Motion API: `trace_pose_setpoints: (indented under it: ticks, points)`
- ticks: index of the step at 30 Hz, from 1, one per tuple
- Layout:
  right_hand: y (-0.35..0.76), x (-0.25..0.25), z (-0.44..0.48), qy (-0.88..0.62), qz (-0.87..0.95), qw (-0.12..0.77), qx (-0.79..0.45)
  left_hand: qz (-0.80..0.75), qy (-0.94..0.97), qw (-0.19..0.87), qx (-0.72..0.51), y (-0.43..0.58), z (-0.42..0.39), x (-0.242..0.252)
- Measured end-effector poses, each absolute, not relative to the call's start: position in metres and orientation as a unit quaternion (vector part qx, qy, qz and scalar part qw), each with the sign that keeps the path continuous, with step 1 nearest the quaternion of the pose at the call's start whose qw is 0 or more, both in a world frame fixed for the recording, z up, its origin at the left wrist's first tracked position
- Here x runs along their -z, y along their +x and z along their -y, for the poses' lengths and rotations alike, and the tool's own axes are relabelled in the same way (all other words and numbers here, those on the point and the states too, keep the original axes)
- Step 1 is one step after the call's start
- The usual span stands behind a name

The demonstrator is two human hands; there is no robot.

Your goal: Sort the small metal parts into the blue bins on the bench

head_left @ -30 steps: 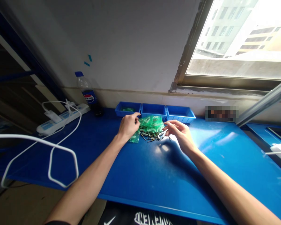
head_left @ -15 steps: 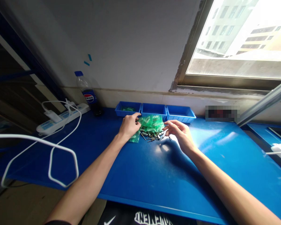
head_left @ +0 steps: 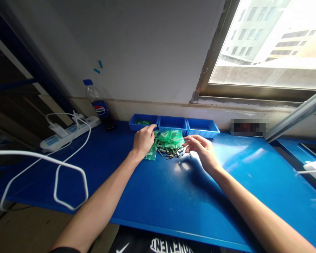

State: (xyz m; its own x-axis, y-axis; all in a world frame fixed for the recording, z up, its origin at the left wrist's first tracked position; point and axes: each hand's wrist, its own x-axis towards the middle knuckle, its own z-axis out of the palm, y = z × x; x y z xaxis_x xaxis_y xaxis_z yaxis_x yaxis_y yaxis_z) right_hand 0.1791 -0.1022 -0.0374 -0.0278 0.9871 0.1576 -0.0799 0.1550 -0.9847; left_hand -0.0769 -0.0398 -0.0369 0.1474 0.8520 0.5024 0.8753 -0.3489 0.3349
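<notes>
A heap of small green plastic bags [head_left: 170, 137] lies on the blue table in front of the bins. Along its near side are loose metal pieces [head_left: 169, 154], thin like screws or pins, with short silvery cylinders among them. My left hand [head_left: 143, 141] is at the heap's left edge, index finger stretched out and the other fingers partly hidden; nothing shows in it. My right hand [head_left: 201, 147] rests at the right edge, open, its fingers loosely bent beside the bags. One green bag [head_left: 151, 154] lies below my left hand.
Three blue bins stand behind the heap; the left bin [head_left: 131, 123] has green bags in it. On the left are a cola bottle [head_left: 101, 109], a white power strip [head_left: 65, 135] and a looping white cable [head_left: 84, 179]. A metal post [head_left: 297, 114] slants up at right.
My left hand has shifted slightly left and up, its index finger straighter over the bags. The green bags have settled a little. My right hand stays in place.
</notes>
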Motion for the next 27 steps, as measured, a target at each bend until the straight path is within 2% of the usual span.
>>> trace_pose_setpoints:
  ticks: [4,12,14,16,20,22,27]
  points:
    - [0.179,0.037,0.102,-0.428,0.529,0.549,-0.486,0.537,-0.756,0.04,0.373,-0.079,0.038,0.036]
    - [0.178,0.035,0.104,-0.435,0.535,0.548,-0.474,0.482,-0.708,-0.074,0.51,-0.081,0.037,0.026]
    - [0.176,0.034,0.105,-0.441,0.546,0.547,-0.456,0.459,-0.673,-0.163,0.556,-0.076,0.04,0.022]
    - [0.175,0.033,0.107,-0.446,0.561,0.546,-0.433,0.419,-0.627,-0.304,0.582,-0.07,0.042,0.018]
    - [0.172,0.029,0.11,-0.447,0.573,0.536,-0.43,0.333,-0.556,-0.564,0.512,-0.058,0.051,0.017]
    - [0.171,0.027,0.112,-0.441,0.573,0.524,-0.451,0.312,-0.554,-0.622,0.457,-0.054,0.057,0.018]
    - [0.171,0.024,0.112,-0.442,0.578,0.497,-0.473,0.313,-0.569,-0.662,0.373,-0.05,0.063,0.018]
